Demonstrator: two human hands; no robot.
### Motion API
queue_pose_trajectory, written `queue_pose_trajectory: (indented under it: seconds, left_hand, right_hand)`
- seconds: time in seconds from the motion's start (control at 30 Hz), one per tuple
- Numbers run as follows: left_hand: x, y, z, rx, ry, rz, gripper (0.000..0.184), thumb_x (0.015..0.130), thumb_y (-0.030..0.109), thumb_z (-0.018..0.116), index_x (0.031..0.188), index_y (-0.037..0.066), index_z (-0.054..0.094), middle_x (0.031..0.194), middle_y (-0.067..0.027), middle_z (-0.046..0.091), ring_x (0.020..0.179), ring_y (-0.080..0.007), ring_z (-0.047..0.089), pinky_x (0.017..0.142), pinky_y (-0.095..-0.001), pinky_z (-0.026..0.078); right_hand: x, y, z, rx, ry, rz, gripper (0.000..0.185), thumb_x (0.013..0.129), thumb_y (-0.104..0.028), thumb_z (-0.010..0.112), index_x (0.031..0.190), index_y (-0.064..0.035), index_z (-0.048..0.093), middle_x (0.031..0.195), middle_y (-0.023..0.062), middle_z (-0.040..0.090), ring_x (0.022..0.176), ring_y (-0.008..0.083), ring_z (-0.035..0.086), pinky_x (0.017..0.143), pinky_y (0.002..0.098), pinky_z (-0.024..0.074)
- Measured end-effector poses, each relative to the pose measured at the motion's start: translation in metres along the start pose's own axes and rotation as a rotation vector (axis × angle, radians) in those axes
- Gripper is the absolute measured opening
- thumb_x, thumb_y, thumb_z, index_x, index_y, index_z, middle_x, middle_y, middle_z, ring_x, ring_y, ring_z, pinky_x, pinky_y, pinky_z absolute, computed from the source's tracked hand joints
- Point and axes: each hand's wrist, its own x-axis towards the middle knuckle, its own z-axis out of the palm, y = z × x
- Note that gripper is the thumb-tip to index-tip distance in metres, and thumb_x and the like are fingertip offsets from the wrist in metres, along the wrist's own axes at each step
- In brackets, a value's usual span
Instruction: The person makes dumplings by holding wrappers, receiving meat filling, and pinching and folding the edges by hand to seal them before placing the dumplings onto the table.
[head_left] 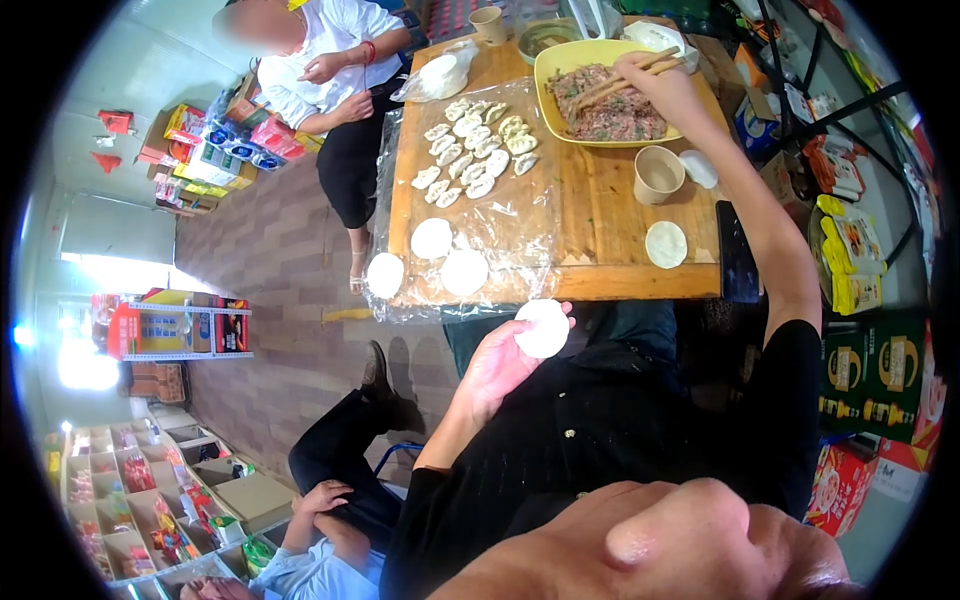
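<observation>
My left hand [495, 362] holds a round white dumpling wrapper [541, 329] just off the table's near edge, the wrapper lying over its fingers. In my right hand [650, 82] is a pair of chopsticks [602, 95], closed in its grip, with the tips down in the minced meat filling [620, 117]. That filling sits in a yellow square bowl [545, 70] at the back right of the table. Several folded dumplings [470, 145] lie on clear plastic film [520, 220] left of the bowl. Three flat wrappers [432, 239] rest nearer me on the film.
A paper cup [659, 175] and a single wrapper [666, 245] stand on the wooden table [600, 230]'s right side. Farther back are another paper cup [488, 24], a green bowl [548, 36] and a white plastic bag [440, 75]. One person [335, 70] sits at left, another [330, 530] below.
</observation>
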Motion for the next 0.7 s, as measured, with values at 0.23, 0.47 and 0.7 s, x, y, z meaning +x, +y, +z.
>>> queue_pose_trajectory:
  seconds: [0.23,0.47,0.7]
  left_hand:
    - [0.001,0.001,0.001,-0.014,-0.001,-0.035,0.055,0.085,0.005,0.056,0.134,-0.011,0.039,0.135,-0.026,0.05,0.127,-0.0309,0.05,0.11,-0.0381,0.039]
    - [0.0,0.0,0.001,0.001,0.005,-0.016,0.061,0.083,0.006,0.056,0.137,-0.013,0.034,0.141,-0.0277,0.043,0.133,-0.0356,0.043,0.114,-0.0416,0.033]
    - [-0.004,0.002,0.006,-0.004,-0.015,-0.012,0.063,0.083,0.006,0.057,0.138,-0.012,0.033,0.141,-0.0271,0.043,0.133,-0.0366,0.043,0.113,-0.0433,0.034]
  right_hand:
    - [0.005,0.006,0.014,-0.125,-0.014,-0.041,0.03,0.091,-0.033,0.063,0.1,-0.0052,0.07,0.086,0.0053,0.069,0.077,0.0142,0.064,0.072,0.0309,0.0501]
    - [0.001,0.01,0.008,0.021,-0.07,0.031,0.028,0.09,-0.026,0.065,0.1,-0.0001,0.069,0.089,0.0077,0.07,0.081,0.0141,0.066,0.072,0.0287,0.0533]
    - [-0.006,0.0,-0.012,0.275,-0.037,0.105,0.029,0.091,-0.021,0.066,0.107,0.0031,0.066,0.096,0.0083,0.068,0.084,0.0118,0.066,0.073,0.023,0.0565]
